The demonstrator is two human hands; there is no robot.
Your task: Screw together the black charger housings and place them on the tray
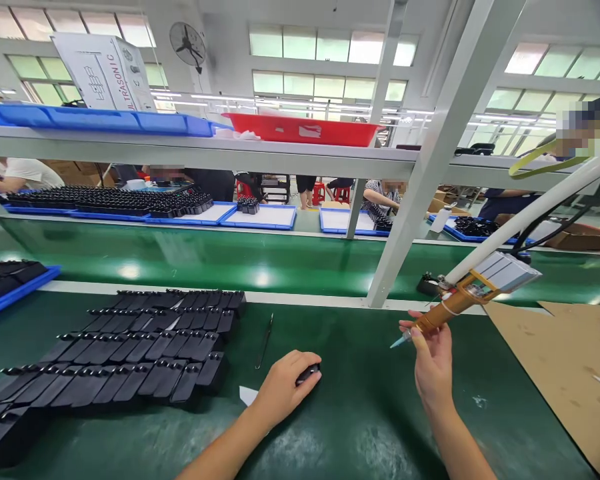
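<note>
My left hand [287,381] is closed around a small black part [307,374], mostly covered by the fingers, just over the green table [350,413]. My right hand [434,357] grips a glue dispenser [443,312] with an orange-brown body and a pale blue tip [401,340], which points down and left. A gap lies between the tip and the black part. Tweezers [265,341] rest on the table beyond my left hand. To the left stand several rows of black plastic housings [145,350]. A scrap of white paper [248,395] lies by my left wrist.
A white post [405,220] rises from the table's back edge. The dispenser hangs from a white arm [525,223] with cables. Brown cardboard [565,360] covers the right side. Overhead, a shelf carries a blue tray [105,122] and a red tray [305,129]. Co-workers sit beyond the green belt [205,253].
</note>
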